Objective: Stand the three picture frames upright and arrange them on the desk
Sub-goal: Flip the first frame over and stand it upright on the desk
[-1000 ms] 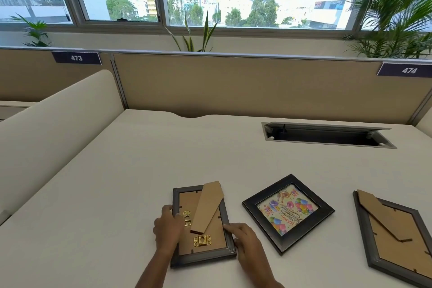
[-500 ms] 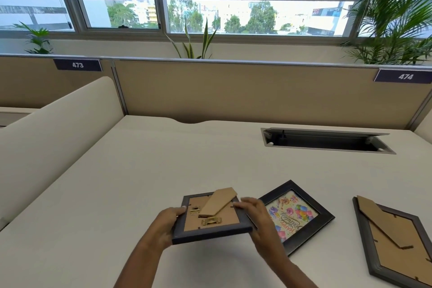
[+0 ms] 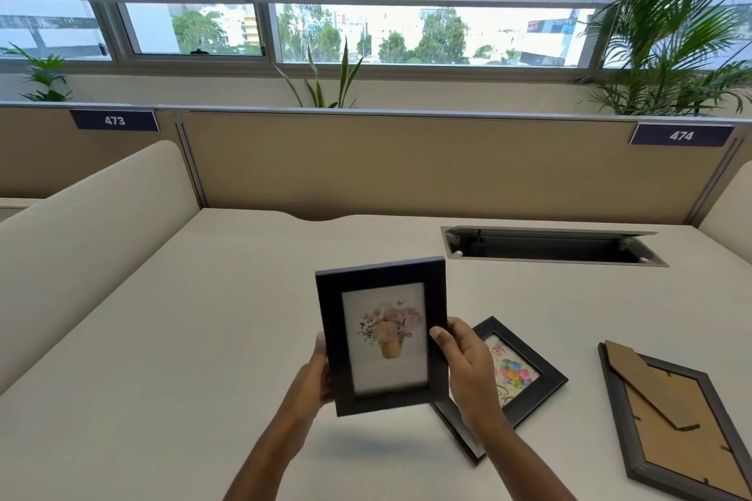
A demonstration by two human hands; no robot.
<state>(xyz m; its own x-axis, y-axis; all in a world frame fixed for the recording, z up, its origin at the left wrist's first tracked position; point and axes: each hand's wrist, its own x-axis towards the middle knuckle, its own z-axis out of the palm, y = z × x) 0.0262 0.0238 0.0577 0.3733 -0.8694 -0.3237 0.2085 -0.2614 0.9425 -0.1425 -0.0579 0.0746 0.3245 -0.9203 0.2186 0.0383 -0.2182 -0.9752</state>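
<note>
Head view. A small black rectangular picture frame holding a print of flowers in a basket (image 3: 384, 336) is held upright in the air above the pale cream desk (image 3: 183, 338), its picture side facing the camera and its top leaning slightly left. The left hand (image 3: 315, 372) grips the frame's lower left edge; only part of this hand shows beside the frame, and its fingers are hidden behind it. The right hand (image 3: 468, 362) clasps the right edge, thumb pressed on the front moulding and fingers wrapped round the back.

A second black frame with a colourful balloon print (image 3: 517, 374) lies flat and face up on the desk, just right of the held frame and partly hidden by the right hand and forearm. A third dark grey frame (image 3: 675, 423) lies face down near the desk's right edge, its brown cardboard backing and folded easel stand uppermost. A rectangular grey cable hatch (image 3: 553, 246), its lid raised, is set into the desk farther back.
</note>
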